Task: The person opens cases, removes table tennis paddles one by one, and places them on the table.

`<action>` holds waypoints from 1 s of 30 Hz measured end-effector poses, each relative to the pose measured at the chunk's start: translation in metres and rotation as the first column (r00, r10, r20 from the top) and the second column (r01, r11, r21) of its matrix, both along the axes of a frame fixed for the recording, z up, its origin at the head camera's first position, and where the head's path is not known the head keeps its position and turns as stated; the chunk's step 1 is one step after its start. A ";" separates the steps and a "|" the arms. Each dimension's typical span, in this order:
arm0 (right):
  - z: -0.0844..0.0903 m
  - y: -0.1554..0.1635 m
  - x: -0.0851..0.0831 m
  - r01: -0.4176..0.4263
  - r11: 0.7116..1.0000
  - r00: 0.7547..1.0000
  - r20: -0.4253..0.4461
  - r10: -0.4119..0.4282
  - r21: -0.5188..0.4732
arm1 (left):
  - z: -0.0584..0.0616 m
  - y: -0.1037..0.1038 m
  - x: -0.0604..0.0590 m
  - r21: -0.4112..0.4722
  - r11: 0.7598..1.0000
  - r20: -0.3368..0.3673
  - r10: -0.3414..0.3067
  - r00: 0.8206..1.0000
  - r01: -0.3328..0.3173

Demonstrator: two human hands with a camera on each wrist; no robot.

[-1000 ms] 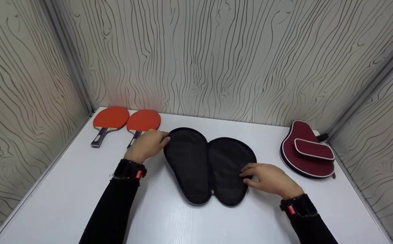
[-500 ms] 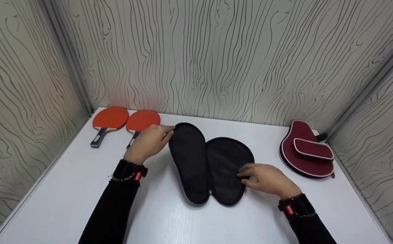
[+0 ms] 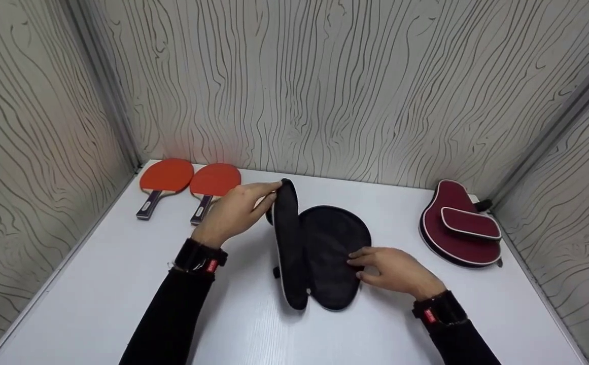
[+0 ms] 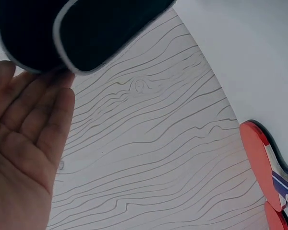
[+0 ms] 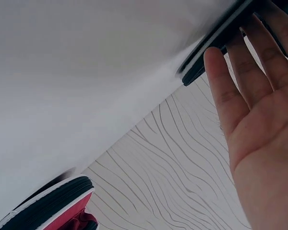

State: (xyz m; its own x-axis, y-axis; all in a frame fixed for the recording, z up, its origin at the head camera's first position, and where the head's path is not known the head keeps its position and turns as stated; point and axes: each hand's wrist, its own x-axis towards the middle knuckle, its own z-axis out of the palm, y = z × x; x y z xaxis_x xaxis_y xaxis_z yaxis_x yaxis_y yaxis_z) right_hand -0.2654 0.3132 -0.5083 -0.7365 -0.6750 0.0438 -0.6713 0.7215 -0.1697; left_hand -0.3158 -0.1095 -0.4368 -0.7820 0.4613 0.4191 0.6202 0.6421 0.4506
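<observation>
- The left hand (image 3: 236,210), fingers held nearly straight, touches the top edge of the raised flap of a black paddle case (image 3: 324,253); the left wrist view shows fingertips (image 4: 62,91) against the flap's white-piped rim, with no curl round it
- That flap stands nearly on edge, tilted over the other half, its white piping visible along the near rim
- The right hand (image 3: 393,271) lies flat on the lower half of the case, fingers straight and relaxed, pressing it onto the white table (image 3: 122,284); the right wrist view shows the fingers (image 5: 259,62) spread against the dark case edge
- The black paddle case sits at the middle of the table, between the two hands, its narrow end towards the person
- Two red table tennis paddles (image 3: 190,185) lie side by side at the far left corner, handles pointing towards the person, just beyond the left hand
- A maroon paddle case (image 3: 459,223) with white trim lies closed at the far right, well apart from the right hand
- Both forearms wear black sleeves (image 3: 167,319) with black wrist straps
- Walls with a wavy wood-grain pattern (image 3: 324,91) enclose the table on three sides
</observation>
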 end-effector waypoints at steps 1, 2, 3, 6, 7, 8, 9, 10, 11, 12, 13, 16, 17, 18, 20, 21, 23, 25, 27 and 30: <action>0.000 -0.001 0.000 -0.002 1.000 1.000 0.001 0.002 -0.001 | 0.000 0.001 0.000 -0.001 1.000 -0.002 -0.009 1.000 0.009; -0.001 -0.001 0.000 -0.004 1.000 1.000 0.002 0.004 -0.002 | -0.001 0.002 0.000 -0.004 1.000 -0.003 -0.018 1.000 0.018; 0.000 -0.002 0.001 -0.005 1.000 1.000 0.002 0.005 -0.003 | -0.002 0.003 0.000 -0.006 1.000 -0.004 -0.024 1.000 0.024; 0.000 -0.003 0.001 -0.010 1.000 1.000 -0.002 0.010 0.001 | -0.003 0.006 0.001 -0.009 0.999 -0.007 -0.038 0.999 0.038; 0.000 -0.004 0.001 -0.013 1.000 1.000 -0.006 0.013 0.001 | -0.003 0.007 0.001 -0.011 0.999 -0.007 -0.041 0.999 0.041; 0.000 -0.004 0.001 -0.017 1.000 1.000 -0.010 0.017 0.002 | -0.004 0.008 0.001 -0.013 0.999 -0.006 -0.041 0.999 0.041; 0.000 -0.005 0.001 -0.020 1.000 1.000 -0.013 0.020 0.002 | -0.005 0.009 0.002 -0.017 0.999 -0.005 -0.040 0.999 0.040; 0.000 -0.006 0.001 -0.022 1.000 1.000 -0.016 0.022 0.002 | -0.005 0.010 0.002 -0.021 0.999 -0.004 -0.041 0.999 0.041; 0.000 -0.007 0.002 -0.024 1.000 1.000 -0.020 0.024 0.002 | -0.006 0.011 0.002 -0.025 0.999 -0.004 -0.042 0.999 0.041; 0.000 -0.007 0.002 -0.027 1.000 0.999 -0.021 0.027 0.000 | -0.007 0.012 0.003 -0.029 0.999 -0.003 -0.042 0.999 0.042; -0.001 -0.008 0.002 -0.029 1.000 0.999 -0.022 0.029 -0.001 | -0.008 0.014 0.003 -0.032 0.999 -0.003 -0.044 0.999 0.044; -0.001 -0.012 0.004 -0.042 0.999 0.999 -0.024 0.041 -0.009 | -0.011 0.017 0.004 -0.042 0.998 -0.012 -0.044 0.999 0.043; -0.002 -0.013 0.004 -0.048 0.999 0.999 -0.025 0.048 -0.012 | -0.012 0.018 0.004 -0.046 0.998 -0.017 -0.041 0.999 0.040; -0.002 -0.015 0.005 -0.054 0.998 0.998 -0.022 0.053 -0.015 | -0.012 0.019 0.004 -0.050 0.998 -0.021 -0.034 0.999 0.033; -0.003 -0.018 0.006 -0.070 0.997 0.997 -0.020 0.070 -0.019 | -0.014 0.020 0.003 -0.057 0.998 -0.029 -0.021 0.999 0.019; -0.003 -0.020 0.006 -0.075 0.997 0.997 -0.012 0.075 -0.018 | -0.015 0.021 0.003 -0.062 0.998 -0.031 -0.013 0.999 0.011; -0.004 -0.024 0.007 -0.088 0.996 0.996 0.001 0.088 -0.015 | -0.017 0.022 0.003 -0.073 0.997 -0.029 0.000 1.000 -0.003; -0.005 -0.028 0.007 -0.097 0.995 0.995 0.014 0.097 -0.010 | -0.019 0.023 0.002 -0.074 0.997 -0.026 0.004 1.000 -0.006; -0.005 -0.030 0.008 -0.104 0.995 0.994 0.022 0.104 -0.004 | -0.021 0.024 0.002 -0.071 0.998 -0.019 0.002 1.000 -0.003; -0.005 -0.032 0.009 -0.115 0.993 0.993 0.018 0.115 0.004 | -0.025 0.026 0.001 -0.059 0.998 0.010 -0.009 1.000 0.009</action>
